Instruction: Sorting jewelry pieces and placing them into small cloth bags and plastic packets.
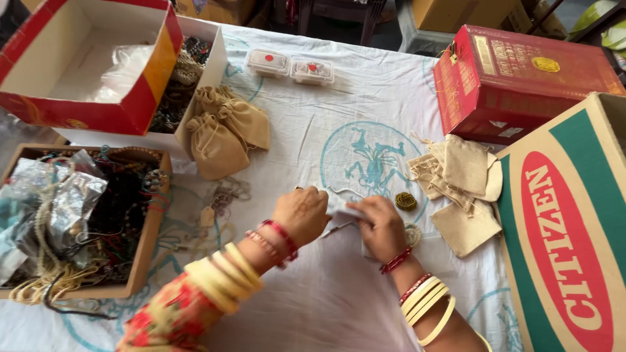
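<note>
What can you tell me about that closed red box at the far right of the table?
The red box is a flat rectangular carton, apparently glossy cardboard, with gold printing and a round gold emblem on its lid. It is closed and lies flat on the white printed cloth, turned at a slight angle. Small pale labels sit on its near side. A pile of beige drawstring pouches lies against its front edge, and the corner of a large cardboard carton comes close beside it. Neither hand touches it.

bead tray (pixel 153 221) left | flat pouches (pixel 464 189) right | lidded tubs (pixel 290 66) behind hands
</note>
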